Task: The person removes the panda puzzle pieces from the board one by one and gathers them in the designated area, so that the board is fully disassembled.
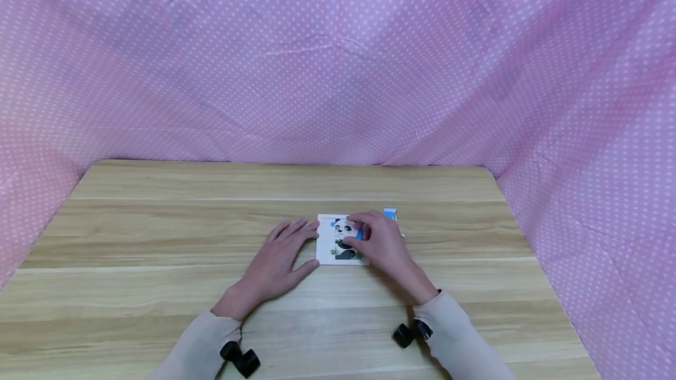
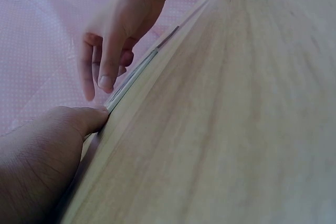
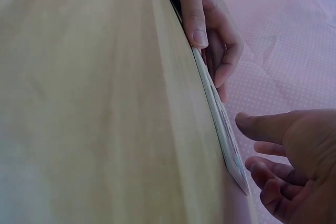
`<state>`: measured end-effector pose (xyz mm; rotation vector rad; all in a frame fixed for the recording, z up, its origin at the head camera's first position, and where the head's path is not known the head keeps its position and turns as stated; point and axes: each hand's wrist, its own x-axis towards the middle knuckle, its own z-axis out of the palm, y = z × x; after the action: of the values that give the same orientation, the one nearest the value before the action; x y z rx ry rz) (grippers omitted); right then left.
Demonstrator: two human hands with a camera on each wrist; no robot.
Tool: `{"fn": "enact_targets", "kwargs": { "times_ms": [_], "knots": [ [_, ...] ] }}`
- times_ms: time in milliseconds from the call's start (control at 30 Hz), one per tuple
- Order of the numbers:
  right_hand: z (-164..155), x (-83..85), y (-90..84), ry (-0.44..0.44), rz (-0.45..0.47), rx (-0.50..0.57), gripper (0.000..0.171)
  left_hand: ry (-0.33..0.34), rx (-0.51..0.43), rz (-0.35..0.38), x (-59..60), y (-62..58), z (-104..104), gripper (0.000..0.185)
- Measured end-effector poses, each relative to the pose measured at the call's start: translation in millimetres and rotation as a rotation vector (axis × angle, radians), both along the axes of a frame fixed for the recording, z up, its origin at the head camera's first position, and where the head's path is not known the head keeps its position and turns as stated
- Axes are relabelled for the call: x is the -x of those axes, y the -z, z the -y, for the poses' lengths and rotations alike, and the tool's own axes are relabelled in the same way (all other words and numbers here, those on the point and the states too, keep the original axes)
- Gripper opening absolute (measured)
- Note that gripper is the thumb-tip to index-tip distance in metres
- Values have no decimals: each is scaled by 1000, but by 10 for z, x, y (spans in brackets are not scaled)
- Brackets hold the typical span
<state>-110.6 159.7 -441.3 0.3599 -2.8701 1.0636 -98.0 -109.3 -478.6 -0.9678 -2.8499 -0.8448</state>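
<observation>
A flat white puzzle board (image 1: 325,257) with a panda picture (image 1: 345,245) lies on the table. My left hand (image 1: 280,260) has its fingers spread and touches the board's left edge with thumb and fingertips. Over the board's right side hovers my right hand (image 1: 382,245), thumb and fingers apart in a loose curve. The right wrist view shows a gap between that hand (image 3: 294,161) and the board (image 3: 218,119), with nothing seen in its grasp. A small blue puzzle piece (image 1: 390,213) lies just beyond the right hand, which partly hides it and the board's right part.
The wooden table (image 1: 158,292) extends to both sides of the hands. A pink dotted cloth (image 1: 338,75) hangs behind it and along its sides. Both wrists carry black camera mounts (image 1: 240,359) over light sleeves.
</observation>
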Motion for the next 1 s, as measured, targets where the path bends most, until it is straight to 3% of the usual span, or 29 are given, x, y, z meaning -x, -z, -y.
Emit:
{"fn": "enact_targets", "kwargs": {
  "times_ms": [567, 1000],
  "knots": [
    [7, 134, 23, -22, 19, -44, 37, 1, -18, -45, 15, 55, -2, 53],
    [8, 159, 13, -62, 48, -75, 39, -2, 5, 21, 28, 47, 9, 54]
  ]
}}
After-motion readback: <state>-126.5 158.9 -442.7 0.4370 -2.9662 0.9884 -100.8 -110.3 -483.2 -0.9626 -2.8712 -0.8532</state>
